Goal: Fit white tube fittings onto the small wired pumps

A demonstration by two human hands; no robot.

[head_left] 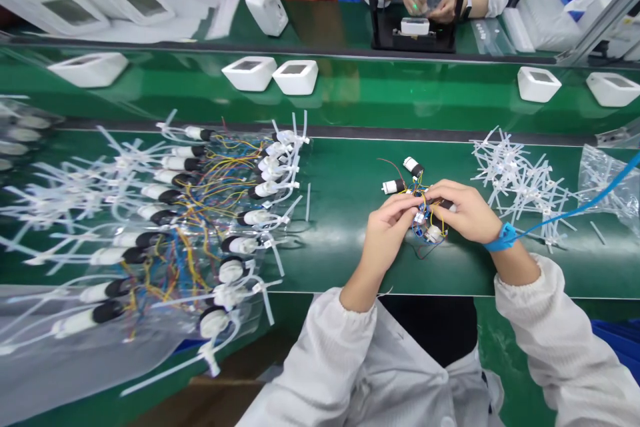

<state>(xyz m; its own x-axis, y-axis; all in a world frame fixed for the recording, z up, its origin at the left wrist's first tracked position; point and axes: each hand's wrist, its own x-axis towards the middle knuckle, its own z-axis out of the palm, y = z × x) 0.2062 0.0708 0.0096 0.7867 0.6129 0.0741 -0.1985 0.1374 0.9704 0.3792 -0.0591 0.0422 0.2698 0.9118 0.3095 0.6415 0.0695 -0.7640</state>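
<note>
Both my hands meet over the green table, closed around a small bundle of motor parts with yellow, blue and red wires [424, 221]. My left hand [389, 227] pinches the bundle from the left. My right hand [463, 210] grips it from the right, a blue strap round its wrist. Two small white-and-black motors [404, 175] of the same bundle lie just beyond my fingers.
Rows of wired motors with white tubes [210, 213] cover the table's left. A heap of white plastic connectors [520, 180] and a clear bag [607, 180] lie on the right. White housings [273, 73] ride the green belt behind. Across it, another person's hands [430, 3] work at a black fixture.
</note>
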